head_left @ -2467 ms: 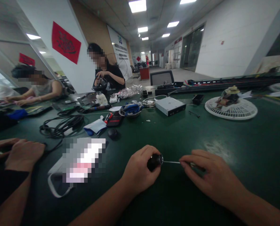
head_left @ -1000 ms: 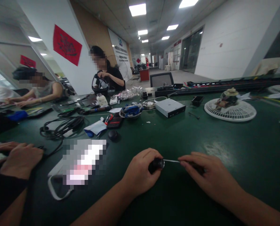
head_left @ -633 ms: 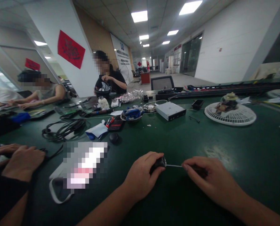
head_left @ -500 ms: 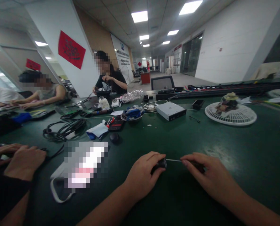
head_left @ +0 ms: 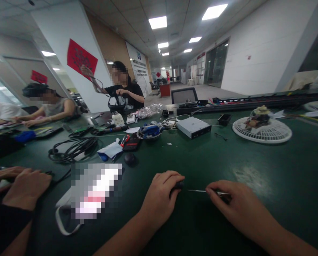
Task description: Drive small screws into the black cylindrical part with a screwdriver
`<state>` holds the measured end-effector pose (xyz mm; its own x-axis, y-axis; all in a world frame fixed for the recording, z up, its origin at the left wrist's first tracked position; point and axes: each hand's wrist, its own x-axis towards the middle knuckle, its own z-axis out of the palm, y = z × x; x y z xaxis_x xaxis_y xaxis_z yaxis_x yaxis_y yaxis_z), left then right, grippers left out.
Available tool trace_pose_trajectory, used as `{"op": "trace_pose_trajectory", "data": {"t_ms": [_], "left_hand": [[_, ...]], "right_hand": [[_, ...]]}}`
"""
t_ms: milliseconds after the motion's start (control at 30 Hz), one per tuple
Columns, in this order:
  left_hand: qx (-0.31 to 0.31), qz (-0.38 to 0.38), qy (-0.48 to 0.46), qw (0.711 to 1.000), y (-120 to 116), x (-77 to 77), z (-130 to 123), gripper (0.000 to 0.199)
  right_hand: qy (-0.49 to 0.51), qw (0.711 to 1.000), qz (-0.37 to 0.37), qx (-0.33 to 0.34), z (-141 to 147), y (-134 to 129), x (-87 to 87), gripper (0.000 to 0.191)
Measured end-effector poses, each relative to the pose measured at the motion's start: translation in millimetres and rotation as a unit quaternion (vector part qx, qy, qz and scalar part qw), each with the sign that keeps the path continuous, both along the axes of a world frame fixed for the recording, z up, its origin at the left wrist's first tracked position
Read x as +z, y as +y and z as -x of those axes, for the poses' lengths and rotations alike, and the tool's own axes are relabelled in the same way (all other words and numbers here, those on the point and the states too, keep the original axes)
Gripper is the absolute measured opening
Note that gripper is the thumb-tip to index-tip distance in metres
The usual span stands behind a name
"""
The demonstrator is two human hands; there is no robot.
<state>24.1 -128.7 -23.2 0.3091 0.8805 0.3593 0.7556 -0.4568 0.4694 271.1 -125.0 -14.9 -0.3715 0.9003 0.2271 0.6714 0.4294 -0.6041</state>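
Observation:
My left hand (head_left: 160, 195) is closed round a small black cylindrical part (head_left: 179, 184), and only its round end shows past the fingers. Over to the right, my right hand (head_left: 236, 197) grips a screwdriver (head_left: 197, 191) with a thin metal shaft pointing left. A small gap separates the shaft's tip from the black part. Fingers hide most of the handle. Both hands are low over the dark green table (head_left: 201, 227).
A grey optical drive (head_left: 194, 127) and a white fan grille (head_left: 261, 129) lie farther back. Nearer left are a black computer mouse (head_left: 130, 159), a phone-like blurred device (head_left: 94, 192) and coiled black cable (head_left: 73, 149). A co-worker's hands (head_left: 27, 183) rest at the left edge.
The screwdriver's tip has come away from the black part, and its shaft sits slightly lower. My left hand has shifted a little left. A person across the table has raised an arm holding a cord.

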Motion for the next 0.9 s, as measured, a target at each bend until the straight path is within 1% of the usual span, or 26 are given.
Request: {"op": "trace_pose_trajectory", "data": {"t_ms": [100,233,367,433,567,667,767,833,900], "left_hand": [[-0.004,-0.011,0.003,1.0,1,-0.2,0,0.043],[-0.018,-0.026,-0.001,0.999,2,-0.2,0,0.041],[-0.026,-0.037,0.002,0.999,1,-0.2,0,0.04],[-0.01,-0.039,0.005,0.999,1,-0.3,0,0.04],[0.049,-0.027,0.0,0.998,1,0.3,1,0.04],[0.087,-0.008,-0.01,0.996,0,1.7,1,0.038],[0.105,0.015,-0.011,0.994,-2,3.5,0,0.04],[0.113,0.024,-0.006,0.993,-2,4.3,0,0.041],[0.122,0.032,0.002,0.992,-2,4.4,0,0.041]], "right_hand": [[0.016,1.0,-0.003,-0.018,-2,1,2.3,0.024],[0.021,1.0,-0.002,0.015,-3,0,4.9,0.024],[0.005,1.0,0.003,0.028,-2,2,-0.7,0.024],[-0.008,1.0,0.013,0.017,-2,4,-5.5,0.023],[-0.035,0.999,0.029,-0.017,-2,5,-10.4,0.026],[-0.04,0.998,0.026,-0.028,-2,4,-7.2,0.028],[-0.024,0.998,0.028,-0.043,-2,2,-1.4,0.028],[-0.014,0.997,0.054,-0.054,-2,2,1.9,0.028],[-0.012,0.995,0.088,-0.055,-1,1,4.0,0.032]]}}
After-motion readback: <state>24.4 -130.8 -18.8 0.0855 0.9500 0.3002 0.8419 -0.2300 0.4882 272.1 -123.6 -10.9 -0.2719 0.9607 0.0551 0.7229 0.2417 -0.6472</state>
